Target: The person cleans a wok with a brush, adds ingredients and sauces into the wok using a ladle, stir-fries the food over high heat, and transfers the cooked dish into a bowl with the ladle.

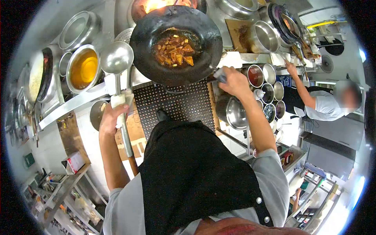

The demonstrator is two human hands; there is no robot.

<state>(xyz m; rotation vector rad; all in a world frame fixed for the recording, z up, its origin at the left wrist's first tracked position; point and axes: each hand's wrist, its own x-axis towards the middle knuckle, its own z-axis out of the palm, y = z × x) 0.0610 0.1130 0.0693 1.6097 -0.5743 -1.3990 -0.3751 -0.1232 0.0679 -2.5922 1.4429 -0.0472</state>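
My left hand (112, 116) is closed round the cloth-wrapped handle of a large metal ladle (116, 58), whose bowl is level with the wok's left side. A dark wok (145, 47) stands before me, tilted toward me, with glossy brown food pieces (176, 50) and sauce inside. At the wok's right rim, my right hand (234, 81) grips a grey cloth (220, 74). Flames (166, 4) show behind the wok.
Left of the ladle sits a pot of amber oil (83, 68). Seasoning containers (268, 93) and a steel pot (236, 112) stand at right. Another person (325, 102) works at the far right. Behind the wok's right side is a steel pot (266, 36).
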